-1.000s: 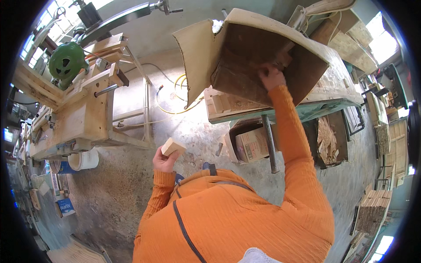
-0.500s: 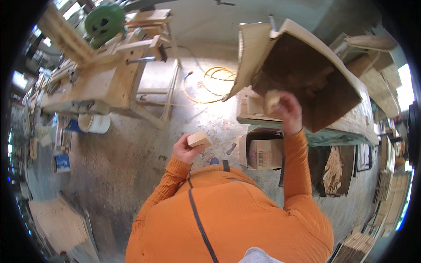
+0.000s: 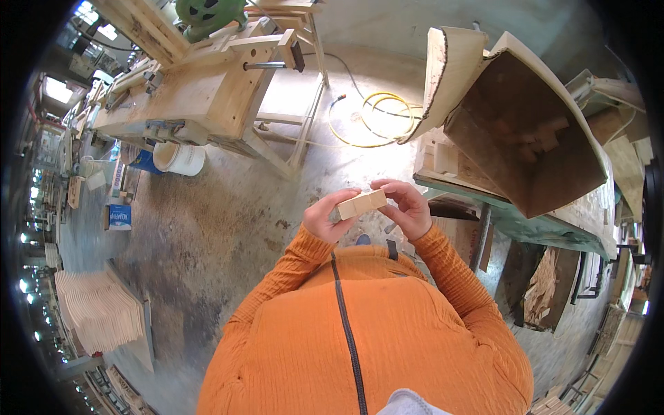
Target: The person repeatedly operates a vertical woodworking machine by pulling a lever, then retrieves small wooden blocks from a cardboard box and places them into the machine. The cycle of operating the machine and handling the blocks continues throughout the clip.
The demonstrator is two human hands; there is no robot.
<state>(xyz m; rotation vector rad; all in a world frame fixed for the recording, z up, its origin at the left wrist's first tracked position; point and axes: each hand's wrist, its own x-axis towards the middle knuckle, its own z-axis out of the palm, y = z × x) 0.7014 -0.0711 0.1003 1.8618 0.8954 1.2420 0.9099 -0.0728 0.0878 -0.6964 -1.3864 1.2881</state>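
A short row of small pale wooden blocks (image 3: 362, 203) sits level between my hands in front of my body, with seams showing between the pieces. My left hand (image 3: 325, 216) grips its left end, thumb below and fingers behind. Around the right end close the fingers and thumb of my right hand (image 3: 409, 209). To the right, a large open cardboard box (image 3: 484, 131) lies tilted on a bench, its mouth facing me. Several similar wooden blocks (image 3: 545, 138) rest inside it.
At left stands a wooden workbench (image 3: 207, 104) with a vise (image 3: 266, 66). A white bucket (image 3: 181, 160) is under it. A yellow hose (image 3: 377, 144) coils on the floor. Stacked wooden sheets (image 3: 104, 308) lie at lower left. The box's bench (image 3: 539, 232) has a greenish edge.
My right hand has come back from the cardboard box with a block and met my left hand. The blocks now sit together in a row. My view has shifted left.
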